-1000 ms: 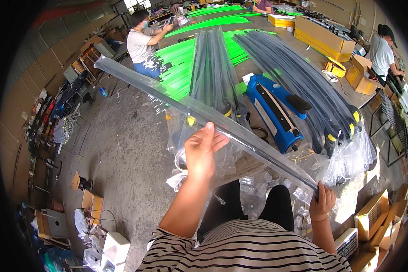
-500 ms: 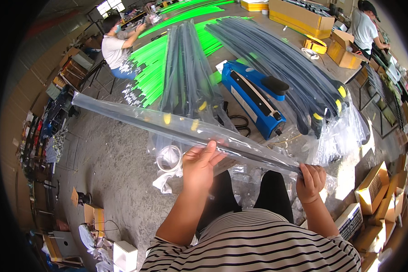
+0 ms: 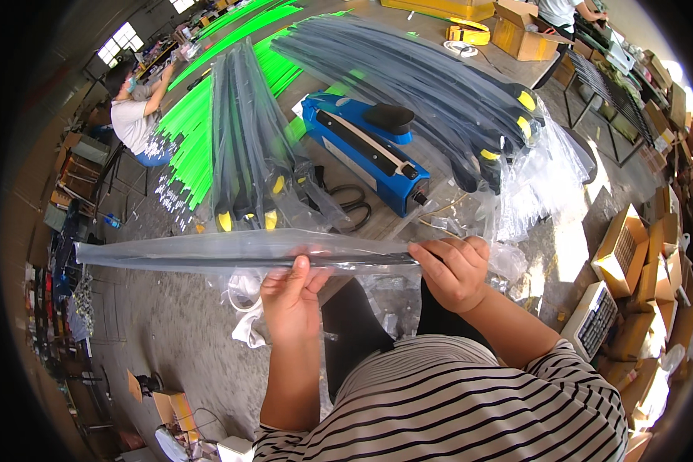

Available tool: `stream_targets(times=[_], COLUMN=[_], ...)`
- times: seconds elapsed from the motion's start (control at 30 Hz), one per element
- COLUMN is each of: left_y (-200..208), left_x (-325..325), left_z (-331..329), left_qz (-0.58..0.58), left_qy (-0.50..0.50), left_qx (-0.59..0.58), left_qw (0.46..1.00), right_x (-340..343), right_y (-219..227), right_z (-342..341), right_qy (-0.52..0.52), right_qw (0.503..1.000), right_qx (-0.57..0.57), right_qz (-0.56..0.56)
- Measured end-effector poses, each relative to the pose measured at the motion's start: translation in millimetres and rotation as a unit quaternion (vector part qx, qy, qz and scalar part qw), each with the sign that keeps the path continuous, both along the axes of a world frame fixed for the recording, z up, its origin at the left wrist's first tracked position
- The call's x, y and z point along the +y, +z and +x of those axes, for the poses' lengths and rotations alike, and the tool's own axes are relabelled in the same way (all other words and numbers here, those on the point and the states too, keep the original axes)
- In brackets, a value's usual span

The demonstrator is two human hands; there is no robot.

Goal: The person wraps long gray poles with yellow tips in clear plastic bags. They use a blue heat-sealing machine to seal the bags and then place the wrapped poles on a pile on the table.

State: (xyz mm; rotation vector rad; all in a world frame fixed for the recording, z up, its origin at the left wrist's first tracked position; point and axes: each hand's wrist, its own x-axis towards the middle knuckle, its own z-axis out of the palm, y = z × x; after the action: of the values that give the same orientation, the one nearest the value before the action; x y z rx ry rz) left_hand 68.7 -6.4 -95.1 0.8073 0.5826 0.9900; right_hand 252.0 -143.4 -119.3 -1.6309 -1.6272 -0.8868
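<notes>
A long clear plastic sleeve (image 3: 231, 250) with a dark rod (image 3: 362, 260) inside lies across the middle of the frame, its long axis nearly level, running from the left side to just right of centre. The person's left hand (image 3: 289, 304) grasps it from below, thumb on the near face, well right of the sleeve's own middle, so the longer stretch reaches out to the left of the frame. The right hand (image 3: 456, 273) is clenched around the right end of the rod, with its fingers over the top. A blue machine (image 3: 362, 158) with a black handle (image 3: 389, 119) sits in the upper middle, above the gap between the hands, its long axis slanting from upper left to lower right, at an angle to the sleeve; the right hand is nearer to its lower end, apart from it
</notes>
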Motion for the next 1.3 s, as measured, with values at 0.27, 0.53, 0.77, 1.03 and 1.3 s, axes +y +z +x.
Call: stream_targets(times=[0.27, 0.53, 0.77, 1.03, 1.3], left_y=[-3, -5, 7, -12, -1], left_x=[40, 48, 44, 57, 52], left_z=[-56, -80, -83, -95, -92], left_qz=[0.045, 0.052, 0.029, 0.077, 0.035], left_qy=[0.059, 0.093, 0.121, 0.076, 0.121], left_qx=[-0.026, -0.035, -0.021, -0.052, -0.067], left_qw=[0.997, 0.994, 0.992, 0.993, 0.990], right_x=[-21, -12, -19, -6, -14], right_y=[25, 17, 4, 12, 20], right_z=[37, 51, 61, 50, 57], right_qy=[-0.051, 0.025, 0.034, 0.103, 0.211], right_qw=[0.943, 0.700, 0.675, 0.672, 0.666], right_qx=[0.296, 0.713, 0.722, 0.727, 0.705], right_qz=[0.145, 0.039, 0.148, 0.092, 0.119])
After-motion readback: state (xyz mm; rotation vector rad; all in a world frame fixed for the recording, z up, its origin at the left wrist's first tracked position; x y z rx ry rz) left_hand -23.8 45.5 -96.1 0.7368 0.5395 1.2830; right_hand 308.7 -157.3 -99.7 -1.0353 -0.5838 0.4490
